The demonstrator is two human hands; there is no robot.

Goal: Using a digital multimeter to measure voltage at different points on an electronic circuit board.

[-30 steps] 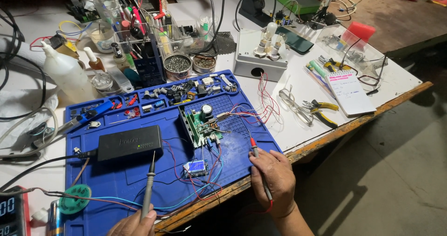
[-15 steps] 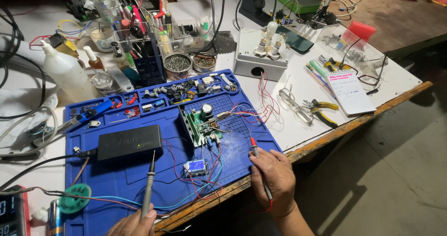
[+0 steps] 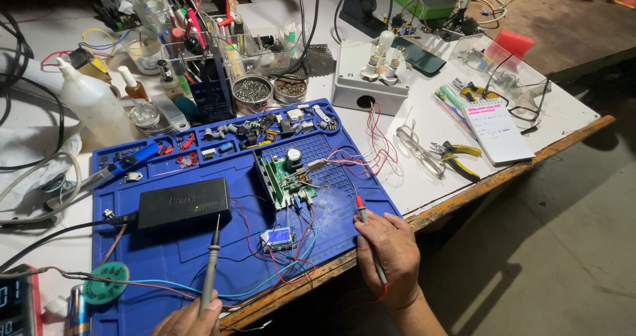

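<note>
On the blue mat (image 3: 165, 256), the green circuit board (image 3: 288, 173) lies ahead of both hands. The right hand (image 3: 391, 256) is closed around a red probe (image 3: 361, 210); the left hand (image 3: 192, 319) grips a black probe (image 3: 211, 266), both tips short of the board.

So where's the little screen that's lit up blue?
In the head view, the small blue screen lies on the blue mat near its front edge, between the black probe and red probe, just below the green circuit board.
</note>
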